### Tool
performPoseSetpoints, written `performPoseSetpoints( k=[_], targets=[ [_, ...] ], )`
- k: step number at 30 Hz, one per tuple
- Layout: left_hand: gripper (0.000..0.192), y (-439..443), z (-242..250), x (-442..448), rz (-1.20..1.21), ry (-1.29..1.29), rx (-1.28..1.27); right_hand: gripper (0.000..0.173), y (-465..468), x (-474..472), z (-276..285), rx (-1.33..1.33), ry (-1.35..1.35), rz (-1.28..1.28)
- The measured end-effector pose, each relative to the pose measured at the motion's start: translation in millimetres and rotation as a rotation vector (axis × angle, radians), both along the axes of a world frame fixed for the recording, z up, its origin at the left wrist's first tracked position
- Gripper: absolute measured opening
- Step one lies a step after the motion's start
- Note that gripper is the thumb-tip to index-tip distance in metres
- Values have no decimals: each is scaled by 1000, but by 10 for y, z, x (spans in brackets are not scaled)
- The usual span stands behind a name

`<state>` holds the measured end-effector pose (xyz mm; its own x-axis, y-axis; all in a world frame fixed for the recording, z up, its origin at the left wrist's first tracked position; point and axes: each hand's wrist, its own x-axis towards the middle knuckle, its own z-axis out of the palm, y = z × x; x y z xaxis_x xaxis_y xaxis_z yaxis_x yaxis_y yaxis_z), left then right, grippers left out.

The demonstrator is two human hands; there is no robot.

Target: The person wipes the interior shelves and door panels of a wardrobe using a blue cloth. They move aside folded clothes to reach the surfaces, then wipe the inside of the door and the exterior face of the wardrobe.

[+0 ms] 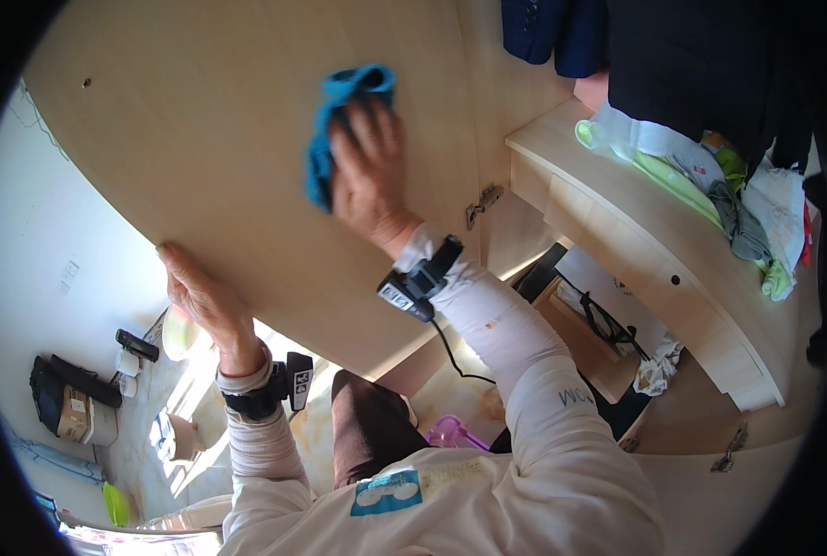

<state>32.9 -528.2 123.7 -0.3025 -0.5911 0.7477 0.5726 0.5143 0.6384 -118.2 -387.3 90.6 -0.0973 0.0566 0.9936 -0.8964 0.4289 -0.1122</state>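
Note:
A bunched blue cloth [319, 163] lies pressed against the inner face of a pale wooden wardrobe door [246, 139]. My right hand [371, 167] holds the cloth flat to that panel, fingers spread over it and slightly blurred. At the door's free edge, my left hand [208, 299] grips the panel, the thumb on the near face and the other fingers partly hidden. A metal hinge [483, 205] joins the door to the cabinet, right of my right wrist.
Inside the wardrobe, folded clothes [698, 174] lie on a shelf [559, 149] beneath hanging dark garments [698, 69]. Below, a compartment holds a box [580, 340] and crumpled plastic [660, 368]. A pink plastic object [451, 431] sits by my leg; boxes [76, 413] stand along the left wall.

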Motion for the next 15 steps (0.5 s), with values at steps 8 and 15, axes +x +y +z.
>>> performPoseSetpoints(
  k=[8, 15],
  targets=[
    [59, -48, 29, -43, -80, -28, 73, 31, -320, 712, -740, 320, 210, 277],
    [58, -115, 38, -121, -61, -30, 54, 37, 224, -72, -537, -92, -70, -19]
  ],
)
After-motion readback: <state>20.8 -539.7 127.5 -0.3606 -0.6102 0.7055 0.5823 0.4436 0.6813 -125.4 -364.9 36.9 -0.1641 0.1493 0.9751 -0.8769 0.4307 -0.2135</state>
